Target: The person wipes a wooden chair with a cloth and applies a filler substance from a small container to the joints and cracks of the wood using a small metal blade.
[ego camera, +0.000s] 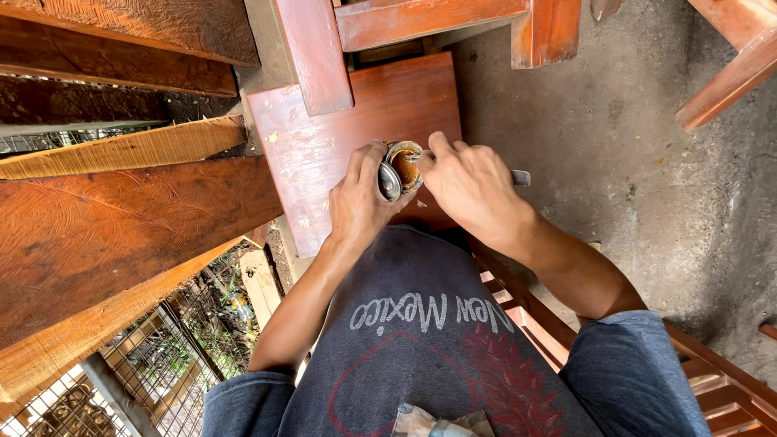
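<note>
The left hand (358, 197) is wrapped around a small tin (402, 166) near centre frame, just above a red wooden board (324, 146). At the tin's 3 o'clock, the right hand (469, 188) is closed on a metal tool (518, 177), its tip at the tin's rim. Grey concrete floor (639, 162) lies at 3 o'clock; rough planks (121, 218) at 9 o'clock.

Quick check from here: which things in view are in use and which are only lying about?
In use: left hand holding small tin; right hand holding metal tool; red-brown panel beneath.
Lying about: rough planks, folded cloth, wire grille.
</note>
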